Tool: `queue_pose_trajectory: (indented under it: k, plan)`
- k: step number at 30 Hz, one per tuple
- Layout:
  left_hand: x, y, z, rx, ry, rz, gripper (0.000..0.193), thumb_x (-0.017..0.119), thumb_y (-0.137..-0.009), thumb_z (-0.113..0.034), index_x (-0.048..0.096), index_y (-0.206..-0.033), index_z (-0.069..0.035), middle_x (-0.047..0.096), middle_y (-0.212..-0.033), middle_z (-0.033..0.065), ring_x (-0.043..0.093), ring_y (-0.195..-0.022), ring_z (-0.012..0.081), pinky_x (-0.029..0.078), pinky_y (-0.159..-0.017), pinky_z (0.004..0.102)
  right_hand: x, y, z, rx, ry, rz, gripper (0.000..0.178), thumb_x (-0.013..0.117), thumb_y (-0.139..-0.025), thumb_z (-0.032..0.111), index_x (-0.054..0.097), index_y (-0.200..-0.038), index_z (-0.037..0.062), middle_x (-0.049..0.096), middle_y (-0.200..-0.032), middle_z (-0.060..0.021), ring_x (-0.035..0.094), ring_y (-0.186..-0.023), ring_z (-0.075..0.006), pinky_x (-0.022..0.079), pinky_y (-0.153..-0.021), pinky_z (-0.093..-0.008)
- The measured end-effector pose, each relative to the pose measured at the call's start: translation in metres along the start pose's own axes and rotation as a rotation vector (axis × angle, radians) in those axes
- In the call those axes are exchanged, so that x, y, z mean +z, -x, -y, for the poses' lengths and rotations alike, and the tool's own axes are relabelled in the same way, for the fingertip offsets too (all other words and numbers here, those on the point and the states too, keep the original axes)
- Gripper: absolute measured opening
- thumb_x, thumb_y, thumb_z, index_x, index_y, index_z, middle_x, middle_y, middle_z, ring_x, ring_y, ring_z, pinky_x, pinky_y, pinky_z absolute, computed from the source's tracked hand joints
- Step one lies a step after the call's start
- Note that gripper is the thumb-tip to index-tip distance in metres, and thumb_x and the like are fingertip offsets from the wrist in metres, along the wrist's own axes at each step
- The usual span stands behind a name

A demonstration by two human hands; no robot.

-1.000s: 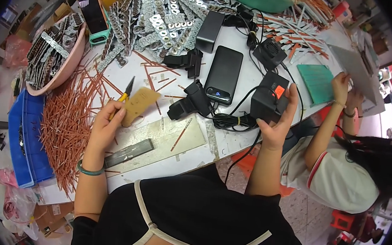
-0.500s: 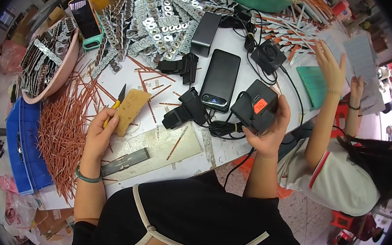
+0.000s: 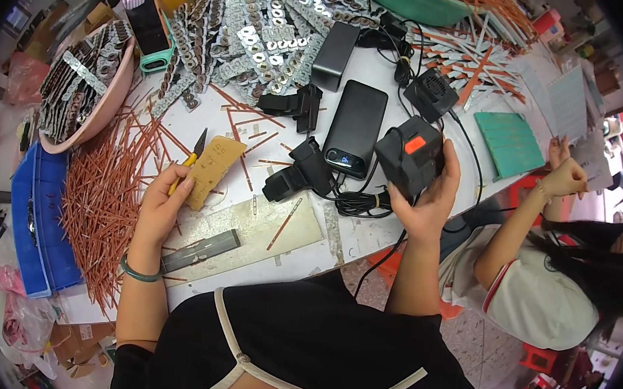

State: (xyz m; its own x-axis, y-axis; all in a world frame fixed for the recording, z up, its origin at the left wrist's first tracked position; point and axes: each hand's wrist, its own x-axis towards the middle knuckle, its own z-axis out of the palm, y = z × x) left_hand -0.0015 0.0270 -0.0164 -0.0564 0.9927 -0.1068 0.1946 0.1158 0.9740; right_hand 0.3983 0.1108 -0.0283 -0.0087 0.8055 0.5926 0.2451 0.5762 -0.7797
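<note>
My left hand (image 3: pixel 163 199) is closed around a yellow-handled craft knife (image 3: pixel 192 159) and a piece of brown cardboard (image 3: pixel 218 170). The knife's dark blade points up and away, beside the cardboard. In my right hand (image 3: pixel 428 209) rests a black box-shaped device (image 3: pixel 409 159) with an orange sticker, tilted above the table's front edge. Its underside is hidden by my fingers and palm. Just left of it lie a black power bank (image 3: pixel 355 127) with a lit display and a black strap mount (image 3: pixel 300 171). Below my left hand, a grey metal bar (image 3: pixel 201 251) lies on a pale plate (image 3: pixel 263 231).
Brown strips (image 3: pixel 100 204) heap at the left beside a blue bin (image 3: pixel 43 221) and a pink basin (image 3: pixel 113 112). Metal strips (image 3: pixel 267 29) pile at the back. Cables (image 3: pixel 359 203) run between devices. A co-worker's hand (image 3: pixel 566 178) is at the right, by a green board (image 3: pixel 507 144).
The black device in my right hand has tilted and risen slightly. My left hand keeps the knife and cardboard. The co-worker's raised hand has drawn back to the right, away from the strips.
</note>
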Motion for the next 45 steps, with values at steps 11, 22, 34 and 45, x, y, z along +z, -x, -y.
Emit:
queue_pose_trajectory:
  k: [11, 22, 34, 45]
  plan:
    - [-0.005, -0.001, 0.013, 0.191, -0.191, 0.042, 0.017, 0.057, -0.097, -0.017, 0.060, -0.103, -0.002, 0.057, -0.094, 0.0012, 0.052, -0.091, 0.0097, 0.043, -0.080, 0.0246, -0.007, -0.003, -0.018, 0.212, 0.338, -0.145, 0.078, 0.078, -0.075, 0.010, 0.040, -0.142, -0.0022, 0.051, -0.135, -0.0178, 0.053, -0.119, -0.0240, 0.041, -0.102, -0.0350]
    - [0.026, -0.055, 0.004, 0.146, -0.036, 0.356, 0.020, 0.056, -0.097, -0.021, 0.060, -0.108, -0.005, 0.058, -0.091, 0.0004, 0.053, -0.084, 0.0092, 0.045, -0.076, 0.0249, -0.012, -0.012, -0.010, 0.222, 0.556, 0.067, 0.080, 0.080, -0.077, 0.028, 0.042, -0.138, -0.0073, 0.046, -0.139, -0.0243, 0.045, -0.129, -0.0313, 0.032, -0.109, -0.0358]
    - [-0.031, -0.093, -0.030, 0.512, -0.613, -0.459, 0.064, 0.077, -0.074, -0.033, 0.053, -0.123, 0.001, 0.054, -0.119, 0.0222, 0.051, -0.113, 0.0392, 0.041, -0.099, 0.0438, 0.066, -0.057, 0.092, -0.011, 0.186, 0.345, 0.045, 0.072, -0.079, 0.010, 0.060, -0.121, 0.0014, 0.063, -0.117, -0.0120, 0.060, -0.107, -0.0226, 0.046, -0.091, -0.0327]
    - [-0.097, -0.220, -0.110, 0.400, -0.679, -0.894, 0.110, 0.083, -0.066, -0.035, 0.017, -0.148, -0.001, 0.033, -0.139, 0.0253, 0.040, -0.126, 0.0418, 0.030, -0.108, 0.0514, 0.147, -0.032, 0.089, -0.321, -0.059, 1.095, 0.030, 0.075, -0.076, 0.013, 0.069, -0.105, 0.0072, 0.069, -0.092, -0.0097, 0.065, -0.084, -0.0281, 0.051, -0.074, -0.0368]
